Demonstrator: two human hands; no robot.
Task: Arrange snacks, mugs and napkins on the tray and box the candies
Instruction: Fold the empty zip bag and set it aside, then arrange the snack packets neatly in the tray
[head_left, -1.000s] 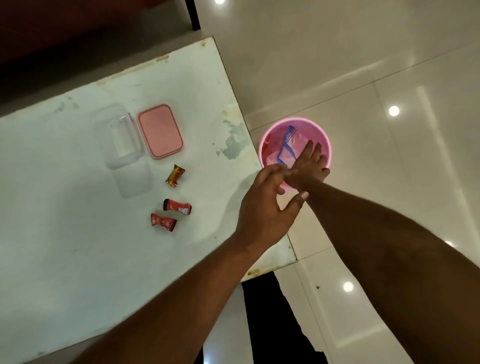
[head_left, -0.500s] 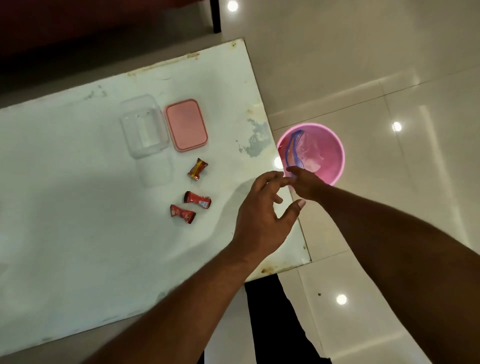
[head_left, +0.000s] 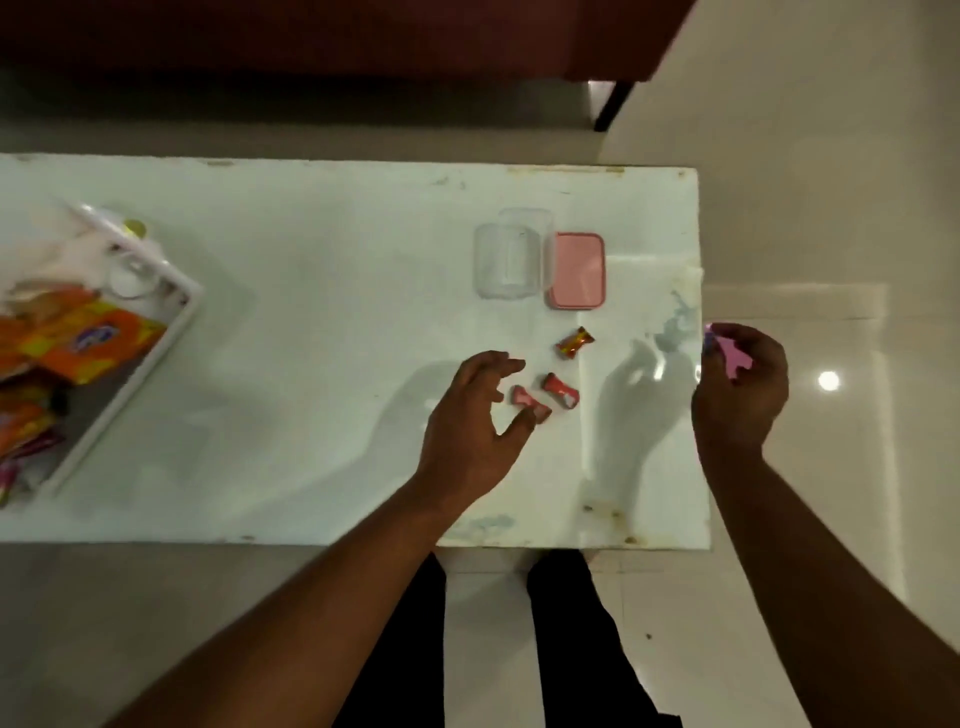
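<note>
Three candies (head_left: 560, 391) lie on the table (head_left: 311, 312) near the clear box (head_left: 511, 260) and look light and crinkly, best pinched round the middle; the left hand (head_left: 470, 431) spreads its fingers over one, and the right hand (head_left: 740, 400) pinches a pink thing (head_left: 730, 358).

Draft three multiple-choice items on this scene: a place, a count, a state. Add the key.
1. The pink lid lies: A) in the tray; B) on the floor; C) on the table, beside the clear box.
2. Wrapped candies loose on the table: A) three; B) one; C) five.
3. The right hand: A) lies flat on the table; B) grips a pink thing; C) hangs empty.
Key: 1 C, it lies right of the box; 2 A, three lie by the left hand; 3 B, its fingers curl round it.
</note>
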